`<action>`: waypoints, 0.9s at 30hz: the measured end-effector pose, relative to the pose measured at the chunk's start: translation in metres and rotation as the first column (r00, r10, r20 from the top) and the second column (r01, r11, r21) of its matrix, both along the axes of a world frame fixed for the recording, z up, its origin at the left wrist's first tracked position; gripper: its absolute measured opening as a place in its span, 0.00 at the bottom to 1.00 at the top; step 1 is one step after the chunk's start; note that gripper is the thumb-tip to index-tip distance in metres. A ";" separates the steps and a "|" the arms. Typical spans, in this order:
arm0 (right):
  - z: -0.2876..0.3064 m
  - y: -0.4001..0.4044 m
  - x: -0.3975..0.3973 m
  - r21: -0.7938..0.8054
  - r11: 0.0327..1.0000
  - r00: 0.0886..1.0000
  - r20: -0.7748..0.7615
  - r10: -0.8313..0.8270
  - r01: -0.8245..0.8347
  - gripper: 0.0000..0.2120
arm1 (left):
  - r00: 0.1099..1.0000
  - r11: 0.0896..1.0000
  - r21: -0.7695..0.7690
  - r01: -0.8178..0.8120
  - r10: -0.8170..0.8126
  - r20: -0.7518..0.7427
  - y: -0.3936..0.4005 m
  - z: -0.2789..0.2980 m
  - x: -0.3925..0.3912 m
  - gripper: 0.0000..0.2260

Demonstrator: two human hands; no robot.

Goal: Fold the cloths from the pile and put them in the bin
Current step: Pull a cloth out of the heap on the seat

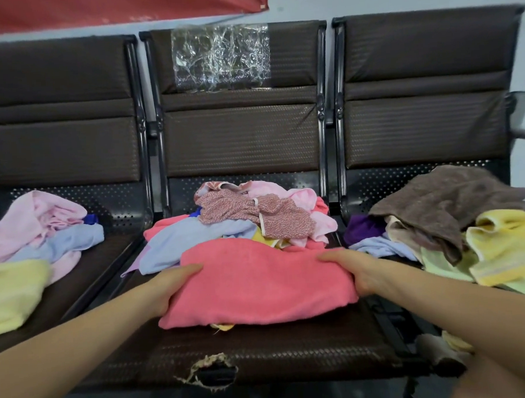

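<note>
A coral pink cloth (253,286), folded into a thick pad, lies at the front of the middle seat (263,351). My left hand (171,284) grips its left edge, thumb on top and fingers tucked under. My right hand (354,270) grips its right edge the same way. Behind the pad sits the pile (256,220) of loose cloths: a red patterned one on top, with pale blue, pink and yellow pieces beneath. No bin is in view.
The left seat holds pink, pale blue and yellow cloths (33,250). On the right seat lie a brown towel (444,207), yellow towels (507,247) and a purple piece. The middle seat's front edge is torn (209,372). Seat backs rise behind.
</note>
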State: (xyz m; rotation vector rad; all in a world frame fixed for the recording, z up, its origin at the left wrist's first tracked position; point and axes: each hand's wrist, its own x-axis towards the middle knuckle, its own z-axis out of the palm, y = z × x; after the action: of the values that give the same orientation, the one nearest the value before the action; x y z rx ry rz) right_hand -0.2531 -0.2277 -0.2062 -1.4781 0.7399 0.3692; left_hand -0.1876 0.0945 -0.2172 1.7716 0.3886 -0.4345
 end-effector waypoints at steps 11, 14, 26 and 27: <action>0.012 -0.034 -0.015 -0.482 0.875 0.981 0.136 0.137 -0.056 0.17 | 0.987 0.985 -0.103 0.139 -0.146 -0.064 0.011 -0.008 -0.056 0.10; 0.017 -0.026 -0.014 -0.547 0.830 0.978 0.097 0.186 -0.104 0.14 | 0.992 0.991 -0.048 0.127 -0.128 -0.020 0.010 -0.011 -0.059 0.08; 0.054 0.076 0.016 -0.302 0.939 0.918 0.301 0.260 -0.167 0.17 | 1.000 0.998 -0.063 -0.012 0.012 0.005 0.035 -0.001 -0.052 0.06; 0.054 0.089 0.017 -0.384 0.899 0.897 0.289 0.335 -0.211 0.15 | 1.000 0.998 -0.067 -0.007 0.007 0.005 0.035 -0.001 -0.053 0.06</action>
State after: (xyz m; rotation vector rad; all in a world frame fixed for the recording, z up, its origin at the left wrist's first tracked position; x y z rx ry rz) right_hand -0.2361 -0.1388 -0.1524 -1.9307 0.3115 0.1849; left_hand -0.2403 0.1291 -0.2183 1.7059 0.3724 -0.4334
